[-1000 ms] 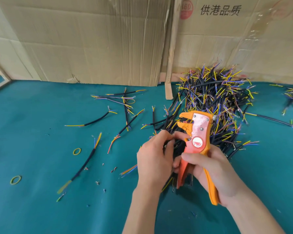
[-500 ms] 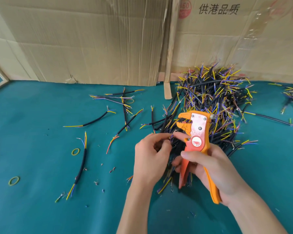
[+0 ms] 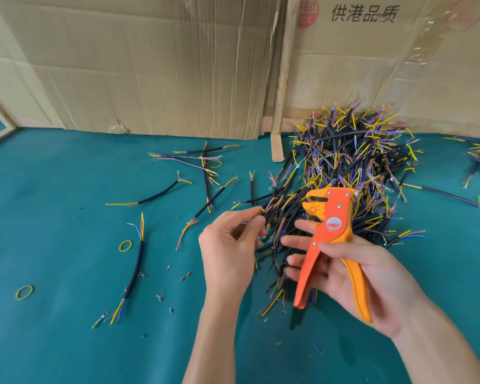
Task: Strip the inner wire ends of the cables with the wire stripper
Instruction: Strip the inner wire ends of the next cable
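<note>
orange and upright, the wire stripper (image 3: 329,239) sat in your right hand (image 3: 355,275), thumb across its neck, fingers (image 3: 297,241) stretched loosely behind the handles, handles unsqueezed and the jaws parted with nothing between them. your left hand (image 3: 227,245) pinched the yellow-tipped end of a cable (image 3: 261,211), drawing it from the near edge of the cable pile (image 3: 344,173) on the teal desk (image 3: 67,342). you seemed to be between strips, picking out the next piece. the next move called for lining one inner wire end into the open jaws, then squeezing. a few loose cables (image 3: 135,268) lay well apart to the left.
</note>
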`<state>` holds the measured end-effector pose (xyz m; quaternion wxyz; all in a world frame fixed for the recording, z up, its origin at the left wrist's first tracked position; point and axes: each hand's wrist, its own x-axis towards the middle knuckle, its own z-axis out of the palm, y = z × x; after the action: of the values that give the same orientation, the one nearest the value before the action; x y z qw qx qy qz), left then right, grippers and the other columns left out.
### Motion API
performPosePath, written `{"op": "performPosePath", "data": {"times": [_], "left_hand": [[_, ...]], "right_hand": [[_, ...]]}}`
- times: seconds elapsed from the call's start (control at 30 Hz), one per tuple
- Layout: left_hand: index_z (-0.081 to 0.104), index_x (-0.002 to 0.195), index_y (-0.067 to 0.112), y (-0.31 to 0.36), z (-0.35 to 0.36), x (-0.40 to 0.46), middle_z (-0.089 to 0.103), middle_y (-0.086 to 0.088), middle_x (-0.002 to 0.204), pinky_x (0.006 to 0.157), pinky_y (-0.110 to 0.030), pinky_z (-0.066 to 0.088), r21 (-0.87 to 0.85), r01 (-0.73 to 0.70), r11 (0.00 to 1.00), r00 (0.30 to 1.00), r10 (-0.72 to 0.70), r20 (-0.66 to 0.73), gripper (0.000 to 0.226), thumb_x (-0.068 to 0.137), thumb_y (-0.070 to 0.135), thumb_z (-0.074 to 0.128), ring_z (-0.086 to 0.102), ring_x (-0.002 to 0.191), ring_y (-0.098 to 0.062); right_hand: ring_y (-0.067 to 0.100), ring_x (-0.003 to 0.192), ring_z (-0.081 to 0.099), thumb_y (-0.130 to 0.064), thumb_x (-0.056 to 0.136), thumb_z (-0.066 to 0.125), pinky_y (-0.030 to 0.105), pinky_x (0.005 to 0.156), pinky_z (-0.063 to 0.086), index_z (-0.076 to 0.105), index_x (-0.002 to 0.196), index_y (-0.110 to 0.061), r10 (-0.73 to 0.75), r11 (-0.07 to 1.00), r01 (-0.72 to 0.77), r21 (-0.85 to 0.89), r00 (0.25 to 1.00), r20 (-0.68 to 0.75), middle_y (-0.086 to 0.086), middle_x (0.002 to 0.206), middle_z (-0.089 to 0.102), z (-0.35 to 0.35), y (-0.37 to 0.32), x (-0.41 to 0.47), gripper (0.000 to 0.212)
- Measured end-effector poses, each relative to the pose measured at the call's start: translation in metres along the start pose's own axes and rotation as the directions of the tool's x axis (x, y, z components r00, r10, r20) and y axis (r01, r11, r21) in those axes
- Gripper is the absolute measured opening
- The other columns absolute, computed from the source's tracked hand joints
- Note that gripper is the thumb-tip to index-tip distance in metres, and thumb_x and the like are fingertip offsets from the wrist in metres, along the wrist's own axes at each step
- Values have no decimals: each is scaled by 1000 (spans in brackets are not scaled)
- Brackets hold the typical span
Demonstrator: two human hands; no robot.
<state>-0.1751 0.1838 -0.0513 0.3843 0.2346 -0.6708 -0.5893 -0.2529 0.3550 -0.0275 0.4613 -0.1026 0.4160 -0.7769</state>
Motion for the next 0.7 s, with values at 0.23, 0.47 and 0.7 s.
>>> {"op": "performPosePath", "data": {"times": [0.23, 0.47, 0.7], "left_hand": [[78, 91, 26, -2, -1, 0, 74, 1, 76, 65, -29, 57, 16, -37, 999, 998, 36, 43, 26, 89, 1, 72, 71, 68, -19], [77, 90, 34, 0, -2, 0, 74, 7, 74, 69, -21, 52, 76, -61, 995, 994, 53, 95, 30, 90, 4, 71, 67, 67, -6], [80, 94, 22, -1, -2, 0, 73, 7, 72, 67, -16, 48, 65, -56, 996, 994, 50, 100, 23, 90, 1, 71, 64, 63, -3]], "right_hand": [[40, 73, 69, -23, 73, 85, 52, 70, 59, 70, 119, -3, 107, 990, -108, -95, 994, -10, 32, 118, 67, 9, 5, 4, 52], [39, 75, 64, -9, 72, 86, 48, 70, 56, 64, 126, 2, 111, 973, -82, -214, 986, 123, 26, 92, 63, 6, -2, -4, 59], [26, 50, 49, -21, 63, 95, 36, 49, 46, 69, 96, -1, 104, 980, -90, -180, 992, 66, 14, 68, 49, 13, 2, -6, 47]]}}
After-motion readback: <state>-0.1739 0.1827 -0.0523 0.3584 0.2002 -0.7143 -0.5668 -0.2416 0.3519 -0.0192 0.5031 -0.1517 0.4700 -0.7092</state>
